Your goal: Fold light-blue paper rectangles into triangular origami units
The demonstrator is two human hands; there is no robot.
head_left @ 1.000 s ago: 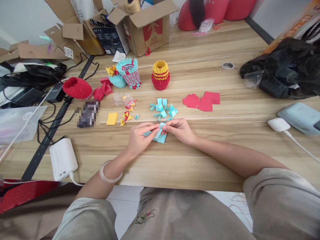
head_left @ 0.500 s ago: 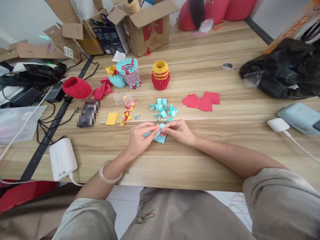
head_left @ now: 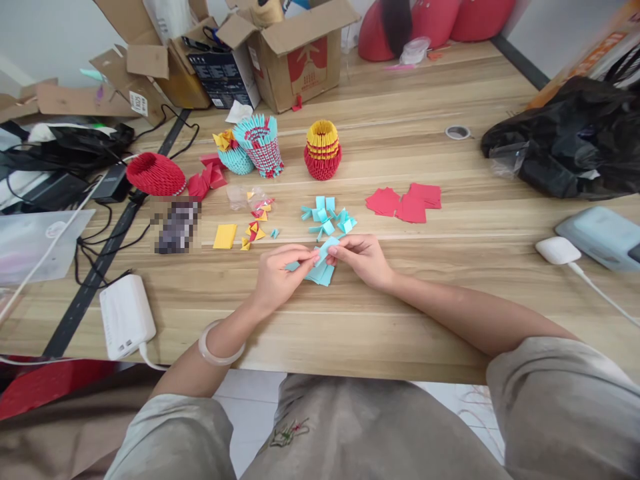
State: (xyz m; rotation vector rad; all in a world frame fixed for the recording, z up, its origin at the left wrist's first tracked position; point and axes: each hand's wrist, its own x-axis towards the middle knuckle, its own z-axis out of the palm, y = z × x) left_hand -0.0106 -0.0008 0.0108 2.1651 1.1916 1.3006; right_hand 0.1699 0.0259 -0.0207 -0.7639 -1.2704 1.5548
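Fingers: your left hand and right hand both pinch one blue strip
Under: blue sheets
Beyond: folded blue pieces

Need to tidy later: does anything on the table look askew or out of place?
Mildly, yes: a red scrap lies by the carton, away from the red sheets; the red vase seems to lean, unlike the red-yellow vase; and the folded blue pieces lie jumbled.
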